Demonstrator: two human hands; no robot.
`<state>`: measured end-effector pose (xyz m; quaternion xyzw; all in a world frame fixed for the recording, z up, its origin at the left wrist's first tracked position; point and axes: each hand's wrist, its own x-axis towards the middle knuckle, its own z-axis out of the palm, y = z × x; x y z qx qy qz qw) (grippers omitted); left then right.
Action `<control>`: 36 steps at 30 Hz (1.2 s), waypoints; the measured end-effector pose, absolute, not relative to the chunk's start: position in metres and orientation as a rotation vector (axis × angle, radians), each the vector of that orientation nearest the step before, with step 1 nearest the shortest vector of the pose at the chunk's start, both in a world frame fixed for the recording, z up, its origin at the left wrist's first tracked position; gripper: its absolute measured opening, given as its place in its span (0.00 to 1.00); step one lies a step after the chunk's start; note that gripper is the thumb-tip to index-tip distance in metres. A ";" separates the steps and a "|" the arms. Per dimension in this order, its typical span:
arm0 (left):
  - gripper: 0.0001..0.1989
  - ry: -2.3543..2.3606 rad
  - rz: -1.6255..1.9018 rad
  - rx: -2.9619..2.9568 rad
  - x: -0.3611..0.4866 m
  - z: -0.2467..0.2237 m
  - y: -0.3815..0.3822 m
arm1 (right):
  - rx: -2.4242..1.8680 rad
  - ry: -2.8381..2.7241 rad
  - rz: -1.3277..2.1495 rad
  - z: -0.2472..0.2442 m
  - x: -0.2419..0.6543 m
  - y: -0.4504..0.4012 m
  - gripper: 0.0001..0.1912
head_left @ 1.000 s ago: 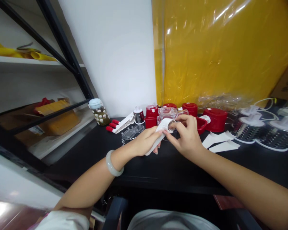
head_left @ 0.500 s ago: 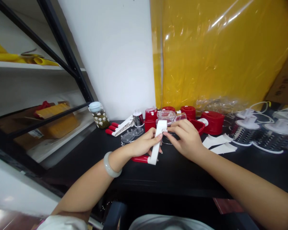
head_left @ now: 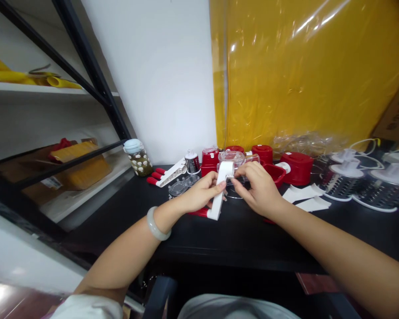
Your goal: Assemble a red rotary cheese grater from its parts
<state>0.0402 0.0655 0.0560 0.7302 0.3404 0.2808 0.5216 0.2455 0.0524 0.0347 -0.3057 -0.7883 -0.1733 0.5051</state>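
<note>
The crank (head_left: pixel 217 201) has a plain white arm and a red grip, a pairing repeated on the other cranks (head_left: pixel 172 173). Solid red covers the housings (head_left: pixel 297 170), one bearing a white collar (head_left: pixel 283 167). The grating drums (head_left: pixel 342 180) are silvery with rows of dark dots between white ends. White flat pieces (head_left: pixel 314 204) show against the black tabletop (head_left: pixel 199 248). The jar (head_left: pixel 140 164) is dark olive, scattered with white blotches, under a pale blue lid (head_left: pixel 133 145). The bangle (head_left: pixel 154 223) is milky grey-green; the hanging sheet (head_left: pixel 299 84) glows amber yellow, streaked with white glare.
</note>
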 end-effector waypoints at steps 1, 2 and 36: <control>0.29 0.800 0.660 1.752 0.041 0.056 0.064 | -0.739 -1.926 -0.445 0.035 0.246 0.052 0.05; 0.29 0.788 0.650 1.751 0.041 0.056 0.062 | -0.733 -1.942 -0.478 0.034 0.246 0.053 0.05; 0.31 0.511 0.735 1.921 0.039 0.061 0.042 | -0.458 -1.721 -0.573 0.029 0.245 0.040 0.12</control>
